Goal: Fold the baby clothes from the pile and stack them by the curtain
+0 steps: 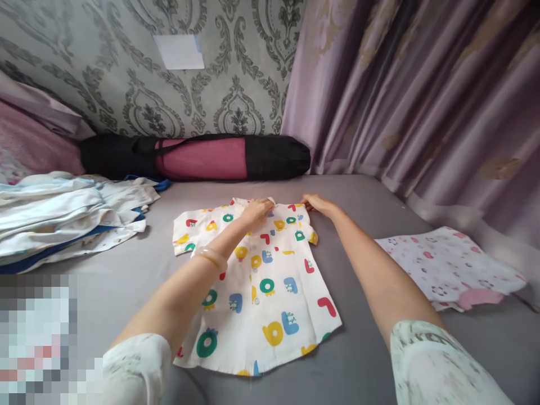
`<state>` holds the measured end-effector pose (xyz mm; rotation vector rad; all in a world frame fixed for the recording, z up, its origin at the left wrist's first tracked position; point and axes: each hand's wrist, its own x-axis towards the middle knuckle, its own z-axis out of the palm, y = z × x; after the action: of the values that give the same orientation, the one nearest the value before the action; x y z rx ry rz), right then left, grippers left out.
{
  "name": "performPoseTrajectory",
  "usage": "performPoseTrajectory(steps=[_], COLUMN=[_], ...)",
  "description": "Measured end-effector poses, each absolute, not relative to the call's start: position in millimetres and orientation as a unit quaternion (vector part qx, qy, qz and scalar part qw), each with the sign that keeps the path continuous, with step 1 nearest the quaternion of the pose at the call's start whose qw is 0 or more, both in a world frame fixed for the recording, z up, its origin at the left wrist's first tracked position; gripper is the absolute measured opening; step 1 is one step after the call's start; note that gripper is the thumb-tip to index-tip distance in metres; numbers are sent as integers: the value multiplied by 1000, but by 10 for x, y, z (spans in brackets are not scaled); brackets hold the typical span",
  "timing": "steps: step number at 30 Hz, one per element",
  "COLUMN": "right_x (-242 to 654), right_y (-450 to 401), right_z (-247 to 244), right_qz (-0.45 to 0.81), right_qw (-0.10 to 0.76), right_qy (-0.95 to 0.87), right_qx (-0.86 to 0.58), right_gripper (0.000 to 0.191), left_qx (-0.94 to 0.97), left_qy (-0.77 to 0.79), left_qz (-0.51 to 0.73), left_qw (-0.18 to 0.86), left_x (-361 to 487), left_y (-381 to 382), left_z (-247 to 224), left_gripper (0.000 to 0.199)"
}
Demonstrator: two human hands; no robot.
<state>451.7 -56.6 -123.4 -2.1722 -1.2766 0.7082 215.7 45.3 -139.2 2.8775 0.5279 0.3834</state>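
A short-sleeved child's shirt (270,315), white with coloured letter prints and a button front, lies spread on the grey bed sheet (358,371). Its collar points away from me. My left hand (258,210) is at the collar, fingers closed on the cloth there and partly hidden behind the hand. At the right shoulder, my right hand (315,203) pinches the edge of the fabric. The right sleeve is folded inward somewhat, while the left sleeve lies out flat.
Several garments (76,208) are piled at the left. A folded white cloth with pink prints (447,264) lies at the right. Against the patterned wall (126,84) rests a long black-and-pink bag (202,160). Purple curtains (379,84) hang along the right side.
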Motion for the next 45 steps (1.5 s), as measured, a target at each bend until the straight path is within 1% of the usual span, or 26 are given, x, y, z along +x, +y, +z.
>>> performPoseTrajectory(steps=[3, 6, 8, 11, 13, 15, 18, 20, 21, 23, 25, 27, 29, 30, 32, 33, 34, 37, 39, 41, 45], right_x=[4457, 4381, 4358, 4370, 4408, 4472, 4607, 4696, 4728, 4750, 4700, 4589, 4446, 4375, 4250, 4198, 4155, 4063, 4031, 4015, 3975], right_y=[-672, -672, -659, -668, -698, -749, -871, -978, -1032, -1128, -1183, -1186, -1150, -1127, -1096, -1095, -1104, -1177, -1232, -1266, -1265], right_z=[-1217, -1192, -1178, -1145, -1101, -1038, -941, -902, -896, -914, -968, -1044, -1123, -1158, -1214, -1234, -1250, -1280, -1295, -1308, -1310], right_qz=[340, 352, 377, 406, 399, 403, 468, 517, 534, 547, 527, 466, 371, 327, 241, 197, 153, 41, 29, 28, 8], right_qw=[299, 328, 364, 406, 401, 378, 317, 293, 298, 343, 407, 454, 466, 465, 447, 424, 389, 243, 167, 111, 44], right_qy=[-431, -427, -425, -422, -434, -440, -419, -393, -382, -362, -333, -294, -255, -239, -236, -251, -276, -344, -364, -373, -374], right_qx=[-781, -766, -738, -702, -701, -708, -711, -701, -693, -672, -668, -700, -762, -787, -829, -848, -866, -906, -916, -921, -926], right_gripper=[23, 7, 10, 25, 33, 35, 34, 33, 33, 32, 28, 19, 8, 6, 10, 13, 18, 30, 34, 34, 36], left_qx=[973, 967, 964, 963, 964, 964, 964, 964, 964, 963, 963, 963, 964, 964, 963, 963, 963, 961, 961, 961, 962], left_qy=[148, 198, 223, 237, 240, 242, 245, 246, 246, 248, 249, 247, 244, 243, 245, 247, 249, 258, 259, 258, 255], left_qz=[124, 107, 90, 63, 50, 42, 42, 44, 45, 46, 51, 58, 66, 70, 75, 75, 73, 58, 51, 51, 58], left_qw=[125, 121, 115, 107, 104, 100, 93, 90, 90, 91, 90, 88, 86, 84, 80, 78, 78, 83, 85, 85, 79], left_x=[2378, 2458, 2452, 2424, 2418, 2421, 2429, 2432, 2432, 2430, 2429, 2429, 2431, 2433, 2435, 2436, 2435, 2432, 2430, 2429, 2430], left_y=[272, 134, 75, 33, 24, 22, 20, 19, 18, 16, 15, 15, 18, 20, 20, 19, 16, 5, 2, 3, 0], left_z=[-1523, -1640, -1674, -1660, -1637, -1623, -1627, -1637, -1642, -1647, -1651, -1659, -1671, -1676, -1682, -1681, -1676, -1652, -1642, -1641, -1646], left_gripper=[37, 49, 56, 67, 74, 77, 78, 79, 79, 79, 80, 81, 81, 81, 80, 80, 80, 80, 80, 81, 80])
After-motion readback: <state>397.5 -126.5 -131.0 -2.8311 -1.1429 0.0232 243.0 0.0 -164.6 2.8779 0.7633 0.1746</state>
